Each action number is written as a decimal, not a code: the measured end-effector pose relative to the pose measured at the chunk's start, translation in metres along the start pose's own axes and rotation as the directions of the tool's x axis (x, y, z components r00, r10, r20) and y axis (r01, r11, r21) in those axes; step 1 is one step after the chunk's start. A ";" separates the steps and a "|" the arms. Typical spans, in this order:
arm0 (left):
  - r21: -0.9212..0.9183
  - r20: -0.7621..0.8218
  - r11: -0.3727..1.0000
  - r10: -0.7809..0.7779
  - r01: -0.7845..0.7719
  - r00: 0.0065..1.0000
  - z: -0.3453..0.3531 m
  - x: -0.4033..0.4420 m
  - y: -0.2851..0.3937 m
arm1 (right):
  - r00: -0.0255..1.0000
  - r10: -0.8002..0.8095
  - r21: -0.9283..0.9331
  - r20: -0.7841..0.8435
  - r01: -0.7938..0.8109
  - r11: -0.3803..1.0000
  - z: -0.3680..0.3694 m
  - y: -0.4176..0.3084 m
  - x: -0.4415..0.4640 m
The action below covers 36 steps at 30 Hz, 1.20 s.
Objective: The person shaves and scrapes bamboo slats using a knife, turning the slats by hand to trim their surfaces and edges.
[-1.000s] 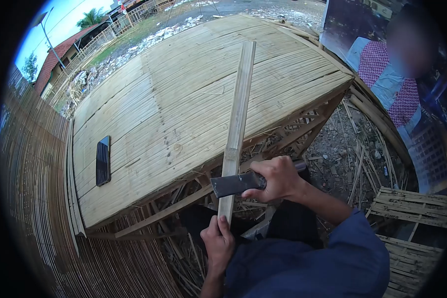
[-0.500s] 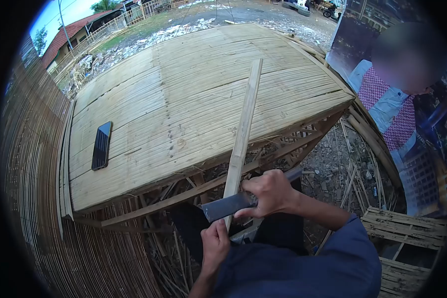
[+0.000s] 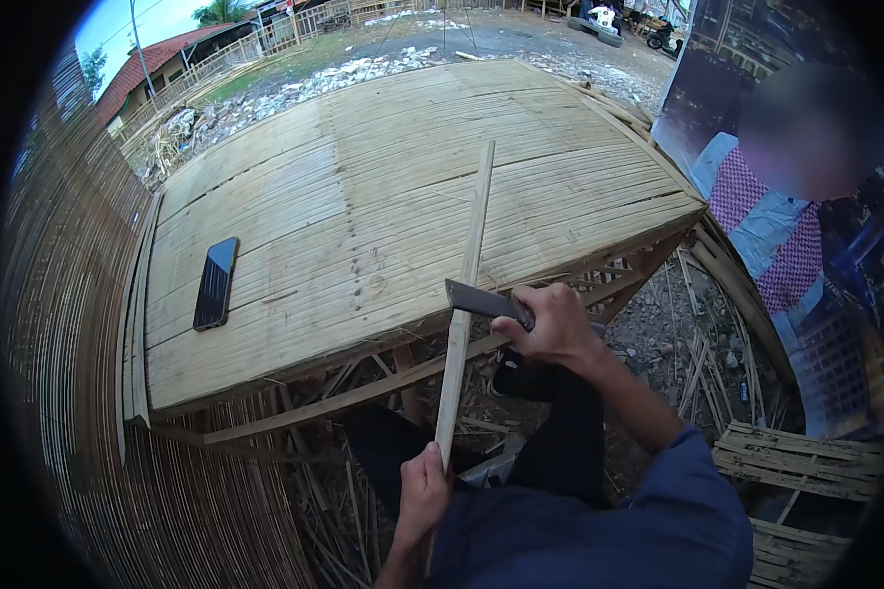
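Long, straight, pale bamboo strip point(image 3: 453, 373) slants in centre of frame. Left hand point(image 3: 424, 488): fingers closed round its lower part. Right hand point(image 3: 557, 326): fingers gripping dark, flat-bladed knife point(image 3: 483, 300) across strip. Tabletop point(image 3: 413, 206) of ribbed bamboo; smooth phone point(image 3: 216, 284) at left.

Raised the square-ended knife point(image 3: 481, 301) from just above the left hand point(image 3: 424, 491) half a second ago, up the bamboo strip point(image 3: 456, 368) toward the tabletop's point(image 3: 413, 236) near edge; turned the strip, now showing a narrower face.
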<state>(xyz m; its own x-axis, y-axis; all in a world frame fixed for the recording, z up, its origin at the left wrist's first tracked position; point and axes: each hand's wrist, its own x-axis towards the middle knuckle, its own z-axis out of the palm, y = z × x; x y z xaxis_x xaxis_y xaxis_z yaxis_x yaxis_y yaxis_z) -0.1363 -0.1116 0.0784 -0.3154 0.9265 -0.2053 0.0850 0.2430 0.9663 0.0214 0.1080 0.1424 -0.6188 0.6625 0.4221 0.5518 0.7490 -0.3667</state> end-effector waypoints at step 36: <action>0.252 -0.498 0.791 0.600 -0.557 0.626 -0.087 0.081 0.158 | 0.789 0.395 0.433 0.471 -0.596 0.676 0.104 -0.002 -0.160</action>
<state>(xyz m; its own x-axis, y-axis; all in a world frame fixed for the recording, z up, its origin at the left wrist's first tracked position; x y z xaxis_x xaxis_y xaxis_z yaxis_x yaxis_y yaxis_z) -0.2308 -0.0233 0.2280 -0.6172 0.5829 0.5285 0.4814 -0.2515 0.8396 0.0610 0.0016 -0.0111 -0.5336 0.8213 -0.2018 0.5002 0.1141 -0.8584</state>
